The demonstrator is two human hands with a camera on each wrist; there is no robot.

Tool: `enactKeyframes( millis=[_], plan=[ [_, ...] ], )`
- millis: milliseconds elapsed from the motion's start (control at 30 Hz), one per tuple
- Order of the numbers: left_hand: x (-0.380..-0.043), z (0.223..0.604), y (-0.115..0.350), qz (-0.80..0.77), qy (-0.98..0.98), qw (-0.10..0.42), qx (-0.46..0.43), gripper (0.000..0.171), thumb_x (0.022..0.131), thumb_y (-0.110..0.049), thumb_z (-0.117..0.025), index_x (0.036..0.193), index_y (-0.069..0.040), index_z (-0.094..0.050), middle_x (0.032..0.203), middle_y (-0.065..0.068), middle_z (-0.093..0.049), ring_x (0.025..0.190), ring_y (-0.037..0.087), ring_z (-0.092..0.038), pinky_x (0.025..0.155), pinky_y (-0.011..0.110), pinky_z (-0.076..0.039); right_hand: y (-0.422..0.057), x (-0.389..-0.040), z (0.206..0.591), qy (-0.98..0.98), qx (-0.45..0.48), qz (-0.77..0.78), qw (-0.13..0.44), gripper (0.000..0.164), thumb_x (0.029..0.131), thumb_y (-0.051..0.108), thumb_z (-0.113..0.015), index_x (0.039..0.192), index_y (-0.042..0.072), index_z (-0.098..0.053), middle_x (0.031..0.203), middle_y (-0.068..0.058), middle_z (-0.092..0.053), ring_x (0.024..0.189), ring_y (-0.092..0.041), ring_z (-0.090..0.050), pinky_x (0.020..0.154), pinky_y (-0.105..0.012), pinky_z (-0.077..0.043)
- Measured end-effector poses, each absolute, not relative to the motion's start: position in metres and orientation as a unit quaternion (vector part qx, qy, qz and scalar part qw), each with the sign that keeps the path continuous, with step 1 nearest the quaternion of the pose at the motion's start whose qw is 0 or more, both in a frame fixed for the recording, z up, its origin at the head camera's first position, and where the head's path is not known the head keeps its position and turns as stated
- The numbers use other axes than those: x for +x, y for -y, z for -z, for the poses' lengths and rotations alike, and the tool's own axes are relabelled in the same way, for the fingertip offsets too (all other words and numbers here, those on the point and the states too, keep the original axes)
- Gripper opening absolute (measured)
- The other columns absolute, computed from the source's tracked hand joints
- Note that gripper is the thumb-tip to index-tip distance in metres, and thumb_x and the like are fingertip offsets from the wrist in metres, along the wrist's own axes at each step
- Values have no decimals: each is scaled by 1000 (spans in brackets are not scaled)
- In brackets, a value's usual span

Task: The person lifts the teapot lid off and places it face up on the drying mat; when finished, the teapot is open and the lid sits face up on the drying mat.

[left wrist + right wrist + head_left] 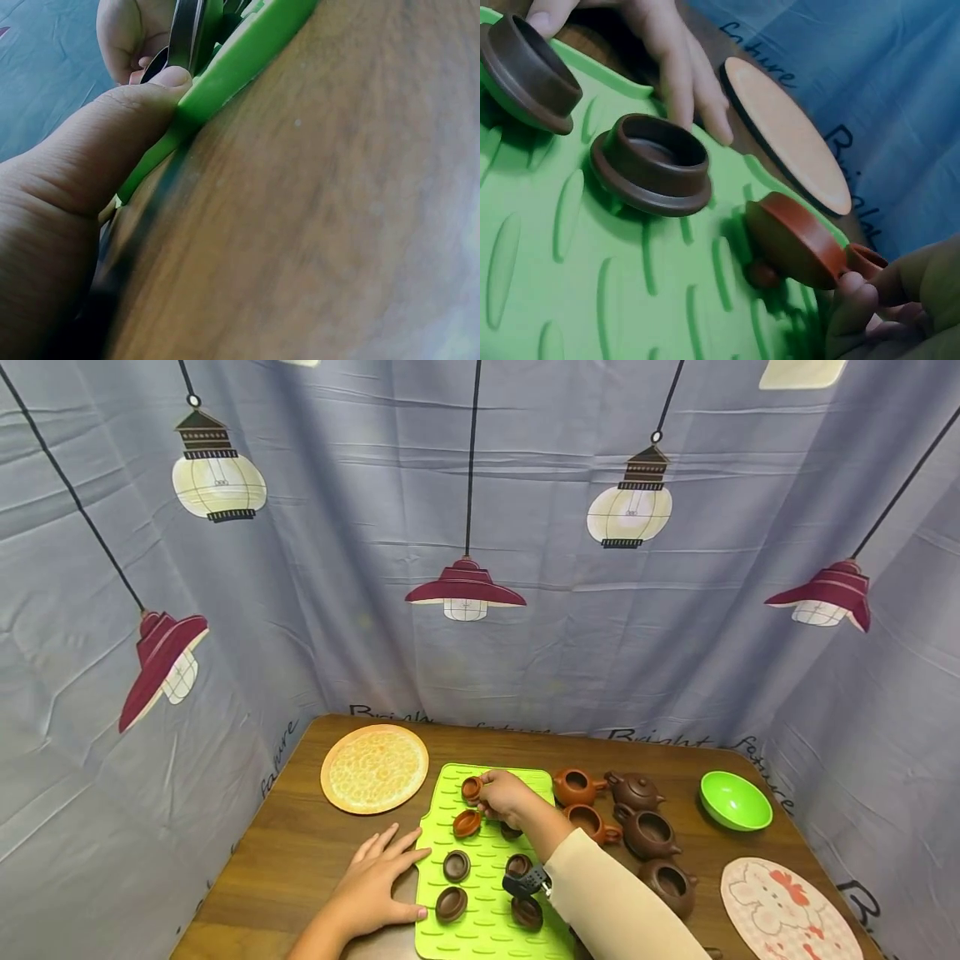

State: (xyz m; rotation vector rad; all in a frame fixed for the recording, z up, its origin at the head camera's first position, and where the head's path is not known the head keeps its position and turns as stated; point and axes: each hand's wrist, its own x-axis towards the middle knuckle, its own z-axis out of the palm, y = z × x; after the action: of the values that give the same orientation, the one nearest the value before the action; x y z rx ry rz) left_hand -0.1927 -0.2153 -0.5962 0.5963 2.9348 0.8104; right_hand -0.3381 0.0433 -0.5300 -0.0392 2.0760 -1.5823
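Note:
My right hand (506, 797) reaches over the far part of a green drying mat (480, 935) and pinches a small orange-brown teapot lid (471, 789) by its side. A second orange-brown lid (795, 240) lies upturned and tilted just nearer, close to the fingertips. Two dark brown lids (456, 865) (451, 904) rest hollow side up along the mat's left side. More dark lids (527, 912) lie under the right forearm, partly hidden. With fingers spread, my left hand (375, 885) rests at the mat's left edge, its thumb (142, 105) touching the green rim.
Right of the mat stand lidless orange-brown teapots (576, 787) and dark brown teapots (649, 835), one with its lid on (636, 791). Farther right are a green bowl (737, 802) and a round rabbit-print mat (787, 910). A round yellow mat (375, 768) lies back left. Curtains enclose the table.

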Motion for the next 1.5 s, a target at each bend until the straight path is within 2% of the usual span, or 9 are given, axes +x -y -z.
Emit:
enactKeyframes(
  millis=[200, 467, 600, 700, 800, 867, 1100, 1333, 1500],
  plan=[
    [-193, 595, 216, -257, -947, 16, 192, 90, 77, -83, -70, 153, -38, -54, 171, -6, -34, 160, 41, -20, 124, 71, -11, -37, -338, 530, -774, 12, 577, 259, 39, 104, 1, -47, 144, -1, -50, 109, -18, -68, 61, -12, -54, 57, -23, -48],
    [-194, 594, 214, -260, -946, 18, 194, 89, 77, -82, -71, 153, -39, -53, 171, -7, -34, 160, 40, -20, 124, 71, -11, -38, -338, 529, -781, 15, 564, 269, 38, 107, 5, -46, 144, -3, -52, 86, -11, -71, 57, -9, -53, 55, -20, -49],
    [-195, 591, 214, -258, -946, 13, 197, 88, 77, -81, -71, 153, -38, -54, 170, -6, -35, 160, 40, -21, 123, 71, -13, -38, -340, 527, -785, 18, 559, 267, 31, 108, 8, -48, 135, -2, -58, 85, -10, -70, 56, -8, -54, 56, -21, -51],
    [-195, 591, 214, -258, -946, 12, 198, 88, 78, -80, -72, 153, -38, -54, 170, -7, -35, 160, 40, -21, 124, 70, -13, -39, -341, 526, -792, 16, 552, 260, 21, 108, 9, -49, 116, 0, -66, 80, -8, -67, 56, -9, -54, 56, -22, -51],
    [-195, 592, 213, -257, -946, 13, 200, 88, 78, -80, -71, 152, -37, -54, 170, -6, -35, 160, 40, -21, 124, 70, -13, -43, -340, 522, -807, 5, 536, 246, 21, 106, 9, -51, 98, 0, -69, 71, -6, -62, 53, -11, -51, 54, -26, -46],
    [-195, 593, 213, -257, -945, 14, 200, 88, 78, -80, -71, 152, -38, -54, 170, -6, -35, 159, 40, -21, 124, 71, -13, -48, -339, 518, -816, -4, 529, 232, 22, 104, 7, -52, 95, -2, -69, 70, -6, -61, 54, -13, -50, 55, -28, -45],
    [-194, 593, 211, -263, -944, 16, 197, 87, 78, -78, -73, 152, -37, -55, 170, -6, -36, 159, 40, -21, 124, 71, -13, -72, -338, 499, -833, -29, 514, 205, 33, 106, 10, -51, 129, -10, -62, 99, -19, -67, 72, -21, -59, 74, -41, -59],
    [-192, 593, 211, -272, -943, 22, 193, 86, 78, -77, -74, 152, -36, -56, 170, -5, -36, 160, 41, -21, 124, 71, -11, -111, -340, 484, -845, -12, 501, 187, 33, 108, 12, -52, 134, -5, -59, 114, -19, -64, 93, -34, -66, 86, -50, -59],
    [-192, 596, 214, -269, -944, 17, 190, 86, 78, -78, -74, 152, -37, -55, 170, -5, -36, 159, 41, -21, 123, 71, -12, -146, -347, 482, -862, -13, 484, 152, 29, 106, 14, -55, 132, 1, -60, 114, -19, -64, 92, -34, -65, 81, -49, -57]
  ],
)
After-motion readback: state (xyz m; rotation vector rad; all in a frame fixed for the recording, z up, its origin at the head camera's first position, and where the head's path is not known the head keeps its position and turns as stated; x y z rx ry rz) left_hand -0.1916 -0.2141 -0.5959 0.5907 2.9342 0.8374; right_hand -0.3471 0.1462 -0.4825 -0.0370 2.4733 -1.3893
